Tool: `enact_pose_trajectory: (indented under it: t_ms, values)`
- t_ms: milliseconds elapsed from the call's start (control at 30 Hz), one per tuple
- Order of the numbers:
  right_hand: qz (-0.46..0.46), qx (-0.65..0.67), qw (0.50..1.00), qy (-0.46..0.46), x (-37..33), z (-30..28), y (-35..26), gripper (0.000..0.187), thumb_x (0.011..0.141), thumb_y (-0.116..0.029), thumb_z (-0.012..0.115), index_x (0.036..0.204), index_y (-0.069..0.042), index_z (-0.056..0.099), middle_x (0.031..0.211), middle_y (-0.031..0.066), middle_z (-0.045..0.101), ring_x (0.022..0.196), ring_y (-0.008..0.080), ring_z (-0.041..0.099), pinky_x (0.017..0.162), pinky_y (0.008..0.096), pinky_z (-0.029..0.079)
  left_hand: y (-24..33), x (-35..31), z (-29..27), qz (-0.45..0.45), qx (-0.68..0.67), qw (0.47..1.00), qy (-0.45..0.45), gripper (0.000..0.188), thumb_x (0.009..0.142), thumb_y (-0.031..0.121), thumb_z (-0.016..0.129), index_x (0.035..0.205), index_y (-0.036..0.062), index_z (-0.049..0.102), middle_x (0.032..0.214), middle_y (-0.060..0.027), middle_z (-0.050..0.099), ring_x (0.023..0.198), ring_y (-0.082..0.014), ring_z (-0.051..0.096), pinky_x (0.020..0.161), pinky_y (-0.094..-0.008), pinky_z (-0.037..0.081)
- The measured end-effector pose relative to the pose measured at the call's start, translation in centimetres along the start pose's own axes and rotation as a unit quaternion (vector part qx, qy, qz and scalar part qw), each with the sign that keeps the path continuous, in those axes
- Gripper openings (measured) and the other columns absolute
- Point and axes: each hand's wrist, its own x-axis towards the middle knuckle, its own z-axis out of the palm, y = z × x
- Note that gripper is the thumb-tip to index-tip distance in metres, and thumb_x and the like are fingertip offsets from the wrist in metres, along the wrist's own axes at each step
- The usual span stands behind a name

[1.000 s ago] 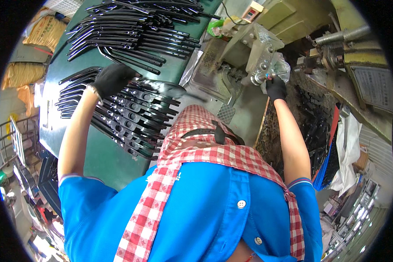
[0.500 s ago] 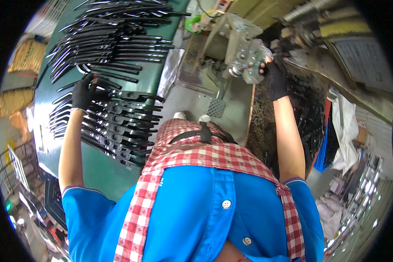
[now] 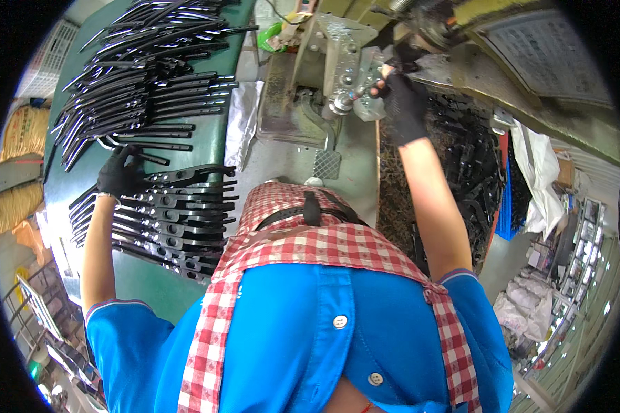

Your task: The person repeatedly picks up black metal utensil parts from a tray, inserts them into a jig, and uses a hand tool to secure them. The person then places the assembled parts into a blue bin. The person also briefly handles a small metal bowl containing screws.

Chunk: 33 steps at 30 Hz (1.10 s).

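I see the left hand (image 3: 122, 172) curled by black metal parts (image 3: 176, 219), the right hand (image 3: 404, 104) curled beside the machine (image 3: 344, 62); grips unclear.

Honestly can't make out the fingertips of the left hand (image 3: 120, 173), black glove (image 3: 116, 180) on black bars (image 3: 201, 202), can't read the blurry machine plate (image 3: 541, 51) either, and can barely spot a shoe (image 3: 314, 182) past that checked apron (image 3: 293, 249) lol.

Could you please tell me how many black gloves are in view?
2: one black fabric glove on the left hand, at long black metal parts on the green table; the other on the right hand, beside the clear plastic.
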Motion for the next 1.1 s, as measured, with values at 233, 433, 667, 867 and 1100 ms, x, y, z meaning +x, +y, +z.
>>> enact_pose_trajectory:
  t_ms: [233,433,667,867,1100]
  values:
    - [-0.219,-0.331,0.918,0.014,5.7,-6.9,9.5,0.014,0.074,-0.015,0.066,0.082,-0.005,0.06,0.074,0.0073,0.063,0.071,0.0182,0.062,0.068,0.0325,0.049,-1.4,1.5,1.7,0.018,0.137,0.99,0.015,0.046,0.068,0.002,0.064,0.111,0.0174,0.056,0.122,-0.0108,0.052,0.104,-0.0338,0.054,0.085,-0.0405,0.047]
    - [-0.243,-0.532,0.792,0.178,5.3,-29.6,10.3,0.014,0.077,-0.014,0.065,0.09,-0.008,0.064,0.084,0.0104,0.067,0.081,0.0254,0.064,0.077,0.0353,0.05,-2.7,2.1,2.9,0.069,0.07,0.989,0.107,0.033,0.076,0.006,0.061,0.109,0.0077,0.054,0.109,-0.0119,0.058,0.1,-0.0338,0.055,0.084,-0.0409,0.045]
    - [-0.09,-0.71,0.657,0.237,4.5,-35.7,3.8,0.065,0.083,-0.053,0.05,0.12,0.0,0.054,0.125,0.0239,0.051,0.121,0.0369,0.045,0.101,0.0415,0.034,4.2,3.2,0.2,0.23,0.032,0.958,0.167,0.037,0.083,0.01,0.057,0.12,0.0153,0.053,0.099,-0.0156,0.059,0.091,-0.0363,0.058,0.075,-0.0433,0.048]
    - [-0.013,-0.71,0.66,0.244,5.0,-36.4,4.2,0.045,0.079,-0.035,0.067,0.108,-0.001,0.056,0.108,0.0214,0.061,0.103,0.0404,0.056,0.088,0.0436,0.045,18.5,3.9,-6.7,0.225,-0.064,0.968,0.095,0.038,0.083,0.012,0.06,0.12,0.0185,0.053,0.101,-0.009,0.055,0.077,-0.0311,0.062,0.061,-0.0386,0.05]
    - [-0.168,-0.185,0.959,0.132,-0.6,-21.8,-1.0,0.021,0.082,-0.012,0.068,0.098,-0.007,0.056,0.094,0.0084,0.058,0.082,0.0167,0.059,0.065,0.0331,0.052,27.2,5.4,-9.3,0.383,-0.241,0.883,0.123,0.037,0.088,0.018,0.053,0.125,0.0112,0.051,0.094,-0.0127,0.055,0.074,-0.0329,0.058,0.063,-0.0362,0.047]
